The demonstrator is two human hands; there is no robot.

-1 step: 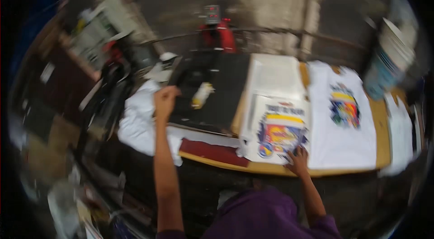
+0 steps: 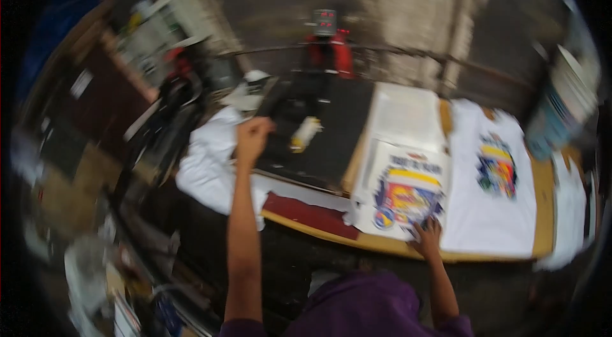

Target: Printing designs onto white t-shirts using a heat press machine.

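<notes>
My left hand [image 2: 253,139] is stretched forward with its fingers curled into a fist at the left edge of a black press plate [image 2: 331,146]. Blur hides whether it grips anything. A small white and yellow roll [image 2: 305,134] lies on that plate. My right hand [image 2: 427,237] rests with fingers spread on the near corner of a white sheet with a colourful print [image 2: 408,193]. To the right of the sheet lies a white T-shirt [image 2: 491,209] bearing a similar colourful print [image 2: 497,171].
A red heat press head [image 2: 328,50] stands behind the black plate. White cloth [image 2: 210,168] hangs off the left of the wooden table [image 2: 382,246], and a dark red strip [image 2: 309,214] lies along its front edge. Cluttered shelves [image 2: 153,37] are at left, stacked goods [image 2: 567,101] at right.
</notes>
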